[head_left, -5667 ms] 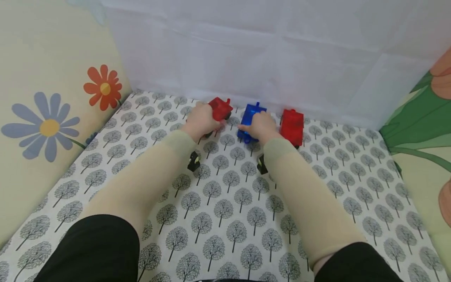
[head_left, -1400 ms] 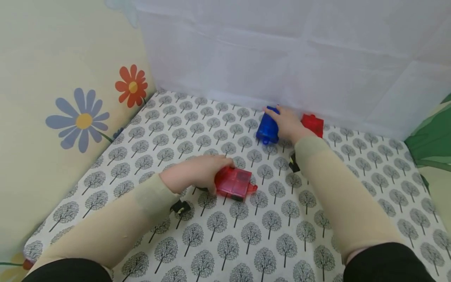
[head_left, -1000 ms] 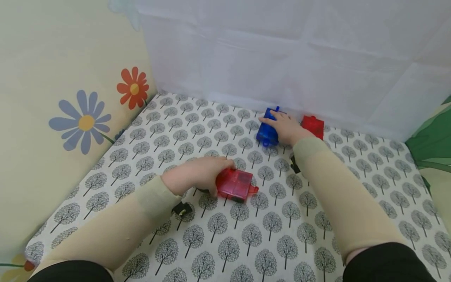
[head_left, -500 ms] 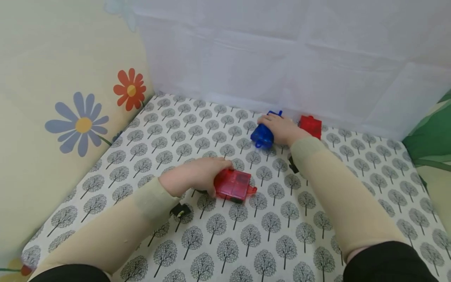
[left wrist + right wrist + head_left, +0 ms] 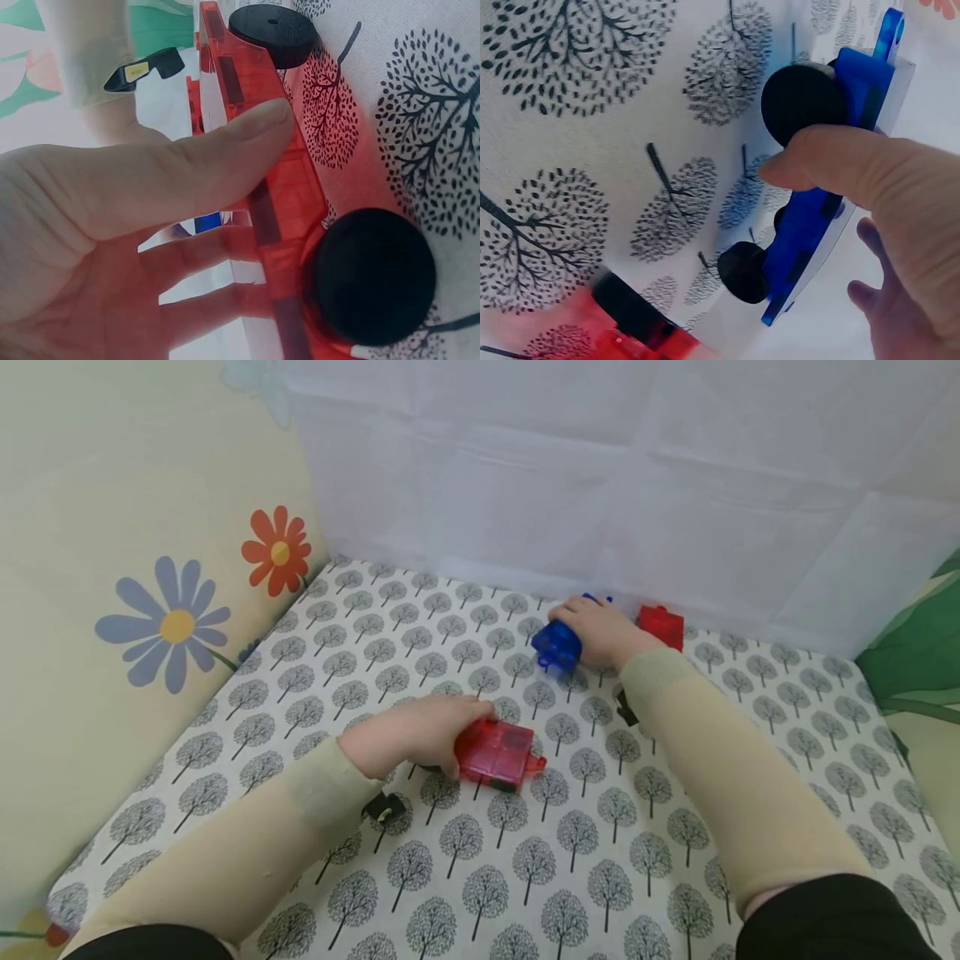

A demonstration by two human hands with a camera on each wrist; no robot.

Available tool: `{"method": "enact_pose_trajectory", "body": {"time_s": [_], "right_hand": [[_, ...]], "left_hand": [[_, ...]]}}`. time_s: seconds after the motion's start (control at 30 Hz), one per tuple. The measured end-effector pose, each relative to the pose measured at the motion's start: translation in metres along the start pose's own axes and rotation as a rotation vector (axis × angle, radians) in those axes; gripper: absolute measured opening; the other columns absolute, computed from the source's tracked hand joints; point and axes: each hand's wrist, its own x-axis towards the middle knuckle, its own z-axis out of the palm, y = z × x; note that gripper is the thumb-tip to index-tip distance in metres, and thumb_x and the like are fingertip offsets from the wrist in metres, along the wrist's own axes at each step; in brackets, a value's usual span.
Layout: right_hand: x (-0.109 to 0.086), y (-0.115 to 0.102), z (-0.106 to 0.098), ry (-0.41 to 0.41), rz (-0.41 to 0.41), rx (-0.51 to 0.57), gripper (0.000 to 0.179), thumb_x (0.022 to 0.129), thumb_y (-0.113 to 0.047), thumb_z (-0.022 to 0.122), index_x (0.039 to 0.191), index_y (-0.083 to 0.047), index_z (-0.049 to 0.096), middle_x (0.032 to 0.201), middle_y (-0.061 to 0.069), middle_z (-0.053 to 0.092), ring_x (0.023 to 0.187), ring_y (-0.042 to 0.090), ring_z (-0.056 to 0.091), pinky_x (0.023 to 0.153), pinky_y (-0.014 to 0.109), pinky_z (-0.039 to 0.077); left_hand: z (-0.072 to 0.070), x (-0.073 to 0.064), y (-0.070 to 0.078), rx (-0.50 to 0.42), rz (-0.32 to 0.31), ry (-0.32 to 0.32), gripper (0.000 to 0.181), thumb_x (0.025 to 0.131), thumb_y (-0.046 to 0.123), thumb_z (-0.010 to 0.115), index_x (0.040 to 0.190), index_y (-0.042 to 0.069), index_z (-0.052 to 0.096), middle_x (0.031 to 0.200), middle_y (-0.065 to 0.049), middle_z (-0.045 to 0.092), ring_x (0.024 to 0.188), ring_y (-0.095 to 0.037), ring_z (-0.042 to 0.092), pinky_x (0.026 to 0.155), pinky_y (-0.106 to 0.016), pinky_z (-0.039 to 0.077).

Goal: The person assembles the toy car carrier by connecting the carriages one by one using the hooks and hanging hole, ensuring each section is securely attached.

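Probably a lining-up step.
Left hand [image 5: 416, 731] grips a see-through red plastic car [image 5: 501, 750], right hand [image 5: 596, 628] a see-through blue plastic car [image 5: 558, 645]; next likely needs gentle aiming.

The right hand [image 5: 594, 630] grips farther forward than the left hand [image 5: 417, 732].

Translucent red plastic wheeled toy [image 5: 501, 753]: ruby tone, with round wheels [image 5: 375, 276] in black. Translucent blue plastic wheeled toy [image 5: 557, 646] is deep cobalt; its wheels [image 5: 742, 271] are black too. Blocky red plastic toy [image 5: 662, 628] reads as a brighter red. White fabric ground cover [image 5: 517, 852] repeats a black leafy-tree print in rows. Cloth backdrop [image 5: 487, 510] is plain white. Cream wall [image 5: 112, 468] bears a blue-petalled flower [image 5: 176, 625] and an orange-red flower [image 5: 279, 552], both yellow-centred. Long beige sleeves [image 5: 750, 777] end in sage-grey cuffs [image 5: 660, 677].
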Motion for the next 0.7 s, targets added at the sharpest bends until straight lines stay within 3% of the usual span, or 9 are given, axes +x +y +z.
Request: {"method": "enact_pose_trajectory", "body": {"time_s": [0.27,0.7], "right_hand": [[-0.002,-0.002,-0.012,-0.021,0.053,0.015,0.083,0.079,-0.018,0.082,0.150,-0.020,0.038,0.150,0.014,0.036,0.139,0.037,0.029,0.116,0.057,0.011],[-0.017,-0.011,-0.044,0.020,0.055,0.027,0.088,0.071,-0.022,0.085,0.146,-0.020,0.039,0.132,0.017,0.042,0.123,0.035,0.038,0.104,0.056,0.036]], "left_hand": [[0.001,0.001,0.000,-0.014,-0.005,-0.009,0.086,0.058,0.008,0.093,0.134,0.021,0.054,0.120,0.003,0.060,0.110,-0.019,0.056,0.095,-0.041,0.047],[-0.002,0.001,-0.001,-0.031,-0.013,-0.002,0.084,0.059,0.006,0.092,0.133,0.020,0.054,0.120,0.002,0.060,0.109,-0.021,0.056,0.096,-0.044,0.047]]}}
